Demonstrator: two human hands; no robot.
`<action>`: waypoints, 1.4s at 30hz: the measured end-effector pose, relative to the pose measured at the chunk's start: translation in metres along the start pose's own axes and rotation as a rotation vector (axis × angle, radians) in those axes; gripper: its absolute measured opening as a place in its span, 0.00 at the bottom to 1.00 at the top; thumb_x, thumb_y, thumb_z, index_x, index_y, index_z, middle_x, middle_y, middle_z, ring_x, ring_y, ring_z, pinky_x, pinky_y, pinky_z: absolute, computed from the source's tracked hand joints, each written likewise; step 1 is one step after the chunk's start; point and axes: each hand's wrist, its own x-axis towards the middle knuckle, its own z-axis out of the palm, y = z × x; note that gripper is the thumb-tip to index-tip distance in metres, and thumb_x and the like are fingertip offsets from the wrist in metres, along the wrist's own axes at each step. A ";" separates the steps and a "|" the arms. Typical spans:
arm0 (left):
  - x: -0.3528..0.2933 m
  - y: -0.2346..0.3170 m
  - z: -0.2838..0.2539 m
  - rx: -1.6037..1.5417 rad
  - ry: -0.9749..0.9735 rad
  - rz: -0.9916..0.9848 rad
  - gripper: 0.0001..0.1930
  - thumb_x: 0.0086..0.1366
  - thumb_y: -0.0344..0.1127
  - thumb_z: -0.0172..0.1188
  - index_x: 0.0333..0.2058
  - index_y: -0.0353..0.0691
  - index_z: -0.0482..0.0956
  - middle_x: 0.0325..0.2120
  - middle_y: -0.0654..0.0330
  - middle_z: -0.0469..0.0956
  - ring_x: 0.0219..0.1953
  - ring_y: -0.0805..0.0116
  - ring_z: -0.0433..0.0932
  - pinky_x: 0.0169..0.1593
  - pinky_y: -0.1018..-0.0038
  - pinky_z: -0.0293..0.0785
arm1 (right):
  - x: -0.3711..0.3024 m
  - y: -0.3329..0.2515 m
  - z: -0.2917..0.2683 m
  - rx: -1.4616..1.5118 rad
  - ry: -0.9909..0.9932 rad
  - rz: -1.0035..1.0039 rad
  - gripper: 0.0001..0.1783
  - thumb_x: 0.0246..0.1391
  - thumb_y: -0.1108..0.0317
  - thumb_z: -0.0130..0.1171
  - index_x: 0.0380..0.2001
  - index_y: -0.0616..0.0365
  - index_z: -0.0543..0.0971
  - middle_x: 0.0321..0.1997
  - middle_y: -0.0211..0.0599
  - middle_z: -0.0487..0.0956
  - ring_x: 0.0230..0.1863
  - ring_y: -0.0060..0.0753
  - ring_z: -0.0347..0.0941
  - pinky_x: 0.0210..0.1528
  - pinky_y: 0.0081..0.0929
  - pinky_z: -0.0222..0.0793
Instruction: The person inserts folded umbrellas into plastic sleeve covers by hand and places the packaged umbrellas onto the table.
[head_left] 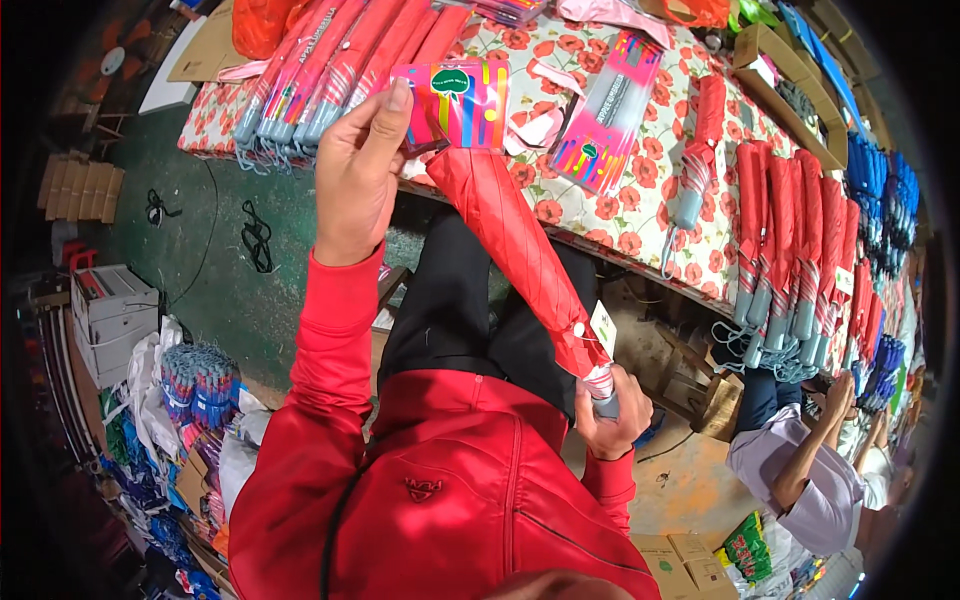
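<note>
Holding a furled red umbrella [520, 255], the right hand [620, 415] seemingly grips its grey handle [606, 406]; left hand [360, 168] pinches a striped sleeve [472, 108].

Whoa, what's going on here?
Someone is handling a folded red umbrella. The left hand holds a bright sleeve at one end of it, and the right hand grips the grey handle at the other. I can't tell whether the tip is inside the sleeve. More umbrellas lie on the flowered table, left and right.

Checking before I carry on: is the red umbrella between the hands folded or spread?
Folded: the red umbrella forms one narrow bundle, with the right hand at its grey handle.
</note>
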 end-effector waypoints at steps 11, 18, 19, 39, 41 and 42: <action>-0.013 0.005 0.002 0.383 -0.106 0.197 0.09 0.67 0.28 0.64 0.40 0.26 0.82 0.30 0.62 0.83 0.29 0.82 0.75 0.32 0.86 0.70 | -0.002 -0.001 0.007 0.052 0.004 0.009 0.23 0.37 0.75 0.69 0.42 0.68 0.79 0.33 0.47 0.82 0.23 0.42 0.72 0.28 0.30 0.70; -0.011 0.005 0.000 0.307 -0.132 0.168 0.10 0.65 0.26 0.65 0.44 0.27 0.82 0.35 0.57 0.85 0.31 0.80 0.77 0.34 0.88 0.73 | -0.017 -0.006 0.017 0.115 0.025 0.042 0.23 0.39 0.74 0.70 0.42 0.69 0.79 0.33 0.47 0.82 0.24 0.42 0.73 0.29 0.30 0.71; -0.009 0.005 -0.003 0.306 -0.149 0.133 0.11 0.64 0.25 0.65 0.44 0.27 0.82 0.36 0.56 0.85 0.31 0.79 0.78 0.34 0.88 0.74 | -0.019 -0.007 0.019 0.122 0.025 0.048 0.23 0.39 0.74 0.70 0.43 0.69 0.79 0.33 0.47 0.82 0.24 0.42 0.73 0.30 0.30 0.71; 0.007 -0.005 -0.043 0.207 -0.299 -0.196 0.20 0.59 0.23 0.69 0.50 0.26 0.78 0.41 0.49 0.84 0.40 0.70 0.82 0.45 0.81 0.80 | -0.019 -0.016 0.033 0.123 -0.025 0.100 0.22 0.40 0.73 0.71 0.42 0.70 0.79 0.36 0.48 0.83 0.27 0.43 0.76 0.33 0.29 0.73; 0.007 -0.006 -0.043 0.209 -0.293 -0.220 0.21 0.59 0.23 0.70 0.51 0.26 0.77 0.41 0.49 0.84 0.40 0.70 0.83 0.46 0.80 0.81 | -0.022 -0.020 0.035 0.159 -0.019 0.135 0.22 0.41 0.74 0.71 0.42 0.70 0.80 0.36 0.48 0.83 0.27 0.42 0.76 0.34 0.29 0.73; 0.007 -0.006 -0.043 0.210 -0.290 -0.232 0.21 0.58 0.23 0.70 0.51 0.26 0.77 0.41 0.49 0.84 0.40 0.70 0.83 0.46 0.80 0.81 | -0.022 -0.021 0.036 0.177 -0.016 0.152 0.22 0.41 0.74 0.71 0.42 0.70 0.80 0.36 0.49 0.84 0.27 0.42 0.76 0.34 0.29 0.73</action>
